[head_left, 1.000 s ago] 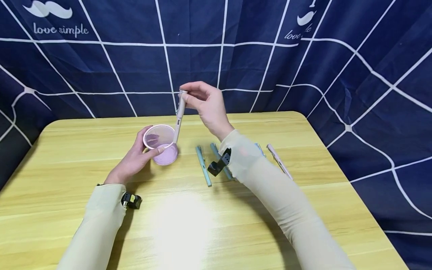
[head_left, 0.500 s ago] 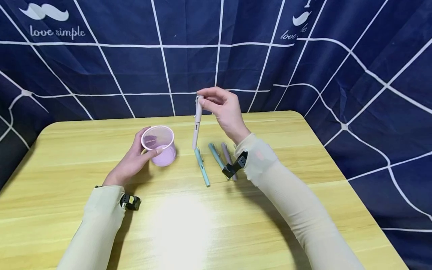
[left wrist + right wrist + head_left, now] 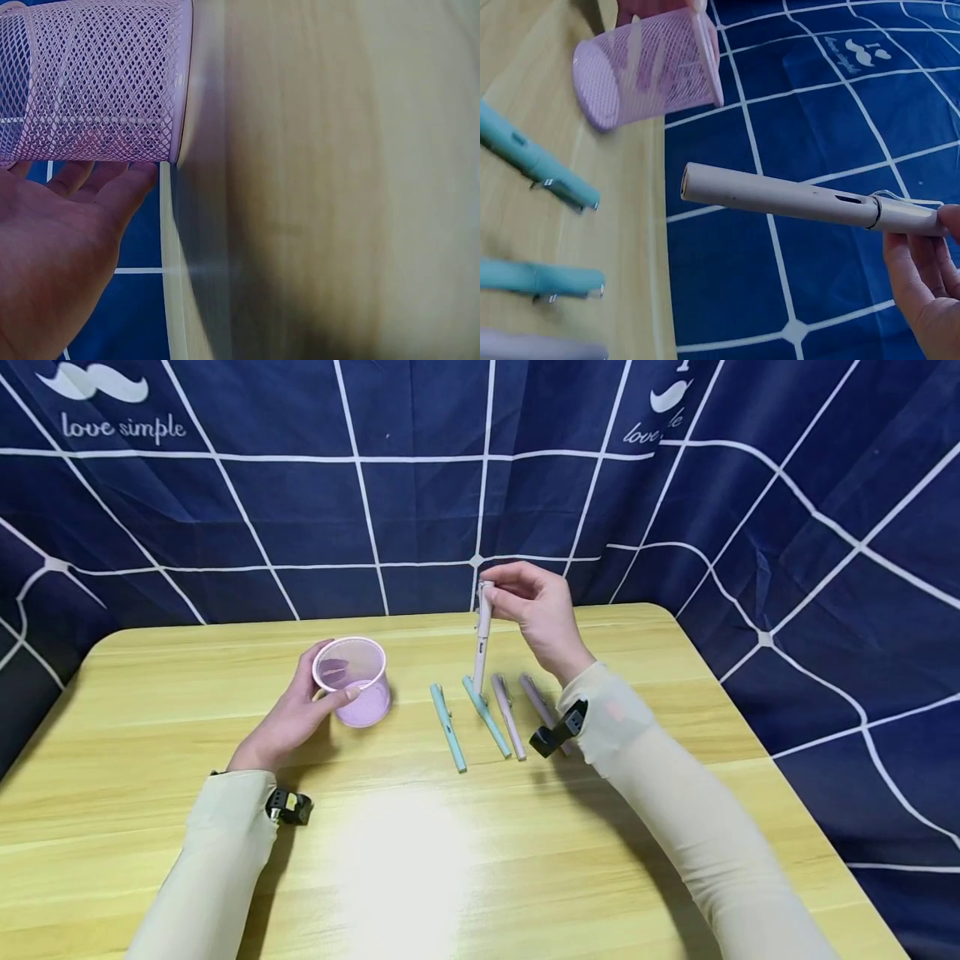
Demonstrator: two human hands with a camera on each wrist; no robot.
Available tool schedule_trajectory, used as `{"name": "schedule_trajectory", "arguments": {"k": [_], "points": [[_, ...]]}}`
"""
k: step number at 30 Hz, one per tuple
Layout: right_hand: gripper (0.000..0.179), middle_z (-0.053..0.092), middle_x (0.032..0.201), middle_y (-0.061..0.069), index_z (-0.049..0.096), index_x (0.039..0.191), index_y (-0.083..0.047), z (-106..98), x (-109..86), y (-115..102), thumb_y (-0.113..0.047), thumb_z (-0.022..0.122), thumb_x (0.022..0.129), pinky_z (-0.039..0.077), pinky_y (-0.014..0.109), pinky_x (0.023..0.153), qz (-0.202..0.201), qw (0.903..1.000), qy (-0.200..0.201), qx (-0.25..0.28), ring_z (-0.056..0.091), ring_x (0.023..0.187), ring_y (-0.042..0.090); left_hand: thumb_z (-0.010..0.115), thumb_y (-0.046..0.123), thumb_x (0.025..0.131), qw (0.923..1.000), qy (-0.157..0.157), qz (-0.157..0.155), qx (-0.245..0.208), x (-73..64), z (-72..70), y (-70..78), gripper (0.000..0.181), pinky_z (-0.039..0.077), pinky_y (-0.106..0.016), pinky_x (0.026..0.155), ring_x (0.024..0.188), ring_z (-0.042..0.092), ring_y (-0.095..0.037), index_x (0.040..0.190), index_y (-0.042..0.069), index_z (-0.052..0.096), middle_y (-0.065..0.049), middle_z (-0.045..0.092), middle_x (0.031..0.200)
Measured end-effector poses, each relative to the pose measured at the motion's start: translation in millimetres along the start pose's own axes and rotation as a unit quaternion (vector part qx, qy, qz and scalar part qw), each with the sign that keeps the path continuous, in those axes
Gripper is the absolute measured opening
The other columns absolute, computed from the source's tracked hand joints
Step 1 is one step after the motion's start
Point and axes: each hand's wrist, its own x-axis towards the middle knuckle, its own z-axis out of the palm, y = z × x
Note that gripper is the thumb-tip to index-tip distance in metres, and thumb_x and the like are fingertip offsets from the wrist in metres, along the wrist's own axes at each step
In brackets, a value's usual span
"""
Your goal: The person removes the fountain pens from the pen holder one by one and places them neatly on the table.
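A pink mesh pen cup (image 3: 363, 703) stands on the table, its inside bare of pens. My left hand (image 3: 288, 718) grips the cup's left side, thumb over the front near the rim and fingers behind. In the right wrist view, a pale pinkish-grey pen (image 3: 780, 196) with a clip hangs from my right hand (image 3: 543, 618), pinched at the capped end. That pen is held nearly upright above the table. Below and beside it lie a left teal pen (image 3: 448, 728), a second teal pen (image 3: 487, 718), a mauve pen (image 3: 508, 717) and another mauve pen (image 3: 536, 697), partly hidden by the wrist camera.
The wooden table (image 3: 150, 877) has rounded far corners and a bright glare patch in front. A dark blue curtain (image 3: 300, 510) with white grid lines hangs behind and to the right. A black camera (image 3: 558, 731) juts from the right wrist.
My right hand has carried the pale pen away from the cup's rim to the right, over the row of pens. The left hand and cup have stayed in place.
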Motion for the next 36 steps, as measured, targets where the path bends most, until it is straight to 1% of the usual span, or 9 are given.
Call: {"name": "schedule_trajectory", "arguments": {"k": [2, 10, 17, 24, 30, 36], "points": [[0.015, 0.067, 0.096, 0.013, 0.071, 0.102, 0.004, -5.3, -0.7, -0.9, 0.008, 0.068, 0.088, 0.056, 0.035, 0.078, 0.004, 1.0000, 0.006, -0.001, 0.066, 0.086, 0.020, 0.064, 0.014, 0.095, 1.0000, 0.000, -0.001, -0.004, 0.4, 0.2, -0.1, 0.079, 0.015, -0.050, 0.112, 0.140, 0.025, -0.033, 0.154, 0.014, 0.012, -0.017, 0.030, 0.149], [0.014, 0.067, 0.096, 0.014, 0.072, 0.099, 0.002, -23.3, 0.9, -10.6, 0.008, 0.069, 0.087, 0.056, 0.032, 0.075, -0.009, 0.9997, 0.022, -0.002, 0.066, 0.084, 0.020, 0.065, 0.016, 0.095, 0.9999, 0.002, -0.007, -0.009, 1.0, -0.4, 1.1, 0.079, 0.015, -0.049, 0.112, 0.141, 0.024, -0.032, 0.154, 0.014, 0.012, -0.016, 0.029, 0.150], [0.015, 0.066, 0.098, 0.014, 0.072, 0.100, 0.003, -46.1, -1.0, -12.8, 0.008, 0.070, 0.087, 0.056, 0.031, 0.076, 0.009, 0.9993, 0.029, -0.020, 0.066, 0.084, 0.020, 0.065, 0.018, 0.095, 1.0000, 0.001, -0.003, -0.001, 2.1, -0.1, 1.6, 0.079, 0.016, -0.049, 0.112, 0.141, 0.024, -0.031, 0.154, 0.014, 0.013, -0.015, 0.029, 0.151], [0.016, 0.068, 0.097, 0.015, 0.071, 0.101, 0.006, -70.8, -3.6, -14.5, 0.008, 0.071, 0.085, 0.056, 0.031, 0.075, 0.017, 0.9975, 0.068, -0.004, 0.067, 0.082, 0.020, 0.065, 0.017, 0.095, 1.0000, -0.002, -0.005, -0.003, 2.2, -0.5, 1.0, 0.079, 0.015, -0.049, 0.113, 0.141, 0.024, -0.031, 0.154, 0.013, 0.012, -0.016, 0.028, 0.151], [0.016, 0.068, 0.097, 0.015, 0.070, 0.101, 0.006, -82.1, -5.4, -12.6, 0.007, 0.072, 0.085, 0.056, 0.030, 0.074, 0.019, 0.9969, 0.075, -0.013, 0.066, 0.081, 0.019, 0.065, 0.017, 0.095, 0.9999, -0.001, -0.011, -0.007, 0.8, -0.6, 1.2, 0.081, 0.015, -0.050, 0.113, 0.142, 0.022, -0.032, 0.154, 0.015, 0.011, -0.015, 0.027, 0.152], [0.014, 0.068, 0.091, 0.013, 0.071, 0.098, 0.006, -92.2, -8.1, -8.3, 0.010, 0.070, 0.085, 0.057, 0.029, 0.071, 0.023, 0.9960, 0.086, -0.002, 0.067, 0.076, 0.017, 0.065, 0.017, 0.095, 1.0000, -0.001, -0.008, -0.003, 1.1, -0.9, 0.6, 0.080, 0.015, -0.049, 0.113, 0.142, 0.022, -0.031, 0.155, 0.015, 0.011, -0.015, 0.027, 0.152]]}}
